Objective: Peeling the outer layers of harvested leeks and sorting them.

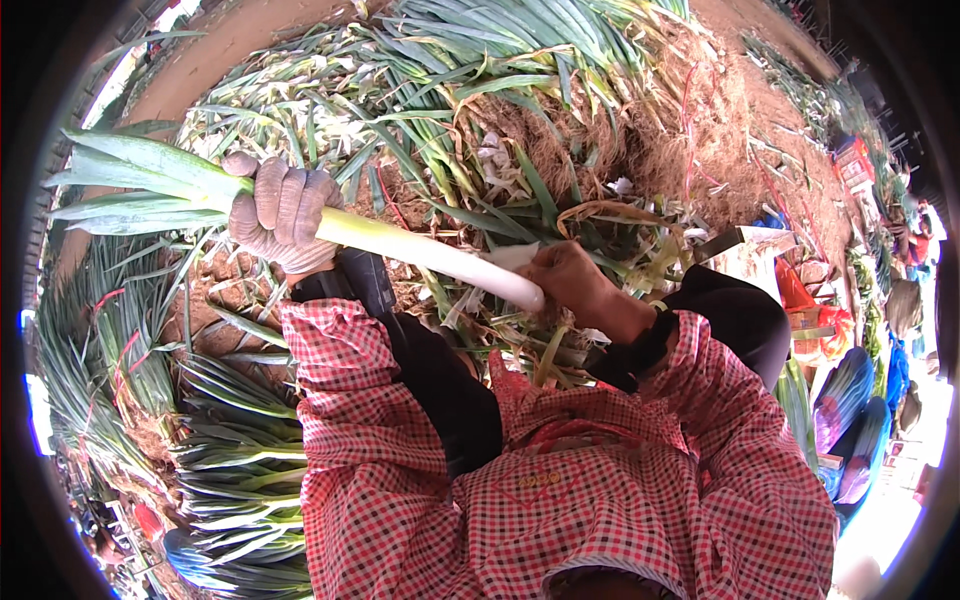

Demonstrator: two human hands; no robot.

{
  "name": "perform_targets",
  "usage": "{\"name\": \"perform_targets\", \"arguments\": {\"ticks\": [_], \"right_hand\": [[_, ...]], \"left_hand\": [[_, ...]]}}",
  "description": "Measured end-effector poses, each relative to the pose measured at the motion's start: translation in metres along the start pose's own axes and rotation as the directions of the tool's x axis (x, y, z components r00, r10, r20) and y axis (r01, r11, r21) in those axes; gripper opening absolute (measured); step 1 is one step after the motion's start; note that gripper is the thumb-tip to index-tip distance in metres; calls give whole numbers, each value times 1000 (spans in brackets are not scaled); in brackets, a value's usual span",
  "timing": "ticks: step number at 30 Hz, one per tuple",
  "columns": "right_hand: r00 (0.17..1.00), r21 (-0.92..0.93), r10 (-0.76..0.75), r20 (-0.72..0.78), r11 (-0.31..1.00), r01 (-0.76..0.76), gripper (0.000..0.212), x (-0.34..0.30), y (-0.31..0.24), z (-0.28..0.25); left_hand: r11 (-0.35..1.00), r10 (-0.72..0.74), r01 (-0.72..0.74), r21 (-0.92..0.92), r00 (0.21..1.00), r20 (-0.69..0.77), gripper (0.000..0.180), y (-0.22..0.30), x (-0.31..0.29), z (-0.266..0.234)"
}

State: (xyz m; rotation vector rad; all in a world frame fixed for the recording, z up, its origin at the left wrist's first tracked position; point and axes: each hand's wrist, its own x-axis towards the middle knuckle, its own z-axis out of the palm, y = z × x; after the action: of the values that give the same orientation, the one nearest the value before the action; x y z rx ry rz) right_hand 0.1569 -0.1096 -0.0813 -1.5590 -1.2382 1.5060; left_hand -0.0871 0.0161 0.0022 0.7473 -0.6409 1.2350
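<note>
Gloved left hand [282,212] clamped round a leek [420,250] near its green leaves; bare right hand [570,280] pinching its white end.

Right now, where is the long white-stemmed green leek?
In the head view, the long white-stemmed green leek lies across centre-left, gripped by the gloved left hand, its white end at the bare right hand.

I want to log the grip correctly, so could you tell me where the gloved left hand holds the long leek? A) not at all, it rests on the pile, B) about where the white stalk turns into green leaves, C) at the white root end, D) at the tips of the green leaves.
B: the gloved left hand wraps the leek where white stalk meets green leaves, while the bare right hand works at the white end.
</note>
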Motion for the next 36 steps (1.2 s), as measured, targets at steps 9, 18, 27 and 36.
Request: {"name": "perform_targets", "arguments": {"ticks": [9, 18, 27, 36], "right_hand": [[974, -896, 70, 215, 411, 168, 31, 18, 109, -38], [886, 150, -456, -87, 873, 464, 54, 64, -78, 9], [844, 206, -445, -299, 833, 513, 59, 87, -63, 42], [844, 535, -429, -321, 654, 535, 50, 76, -51, 57]], "left_hand": [[986, -143, 161, 45, 952, -270, 50, -11, -13, -33], [732, -85, 546, 406, 665, -742, 89, -58, -31, -56], [903, -104, 338, 265, 771, -628, 42, -72, -23, -48], [884, 21, 360, 299, 608, -794, 16, -78, -25, -57]]}}
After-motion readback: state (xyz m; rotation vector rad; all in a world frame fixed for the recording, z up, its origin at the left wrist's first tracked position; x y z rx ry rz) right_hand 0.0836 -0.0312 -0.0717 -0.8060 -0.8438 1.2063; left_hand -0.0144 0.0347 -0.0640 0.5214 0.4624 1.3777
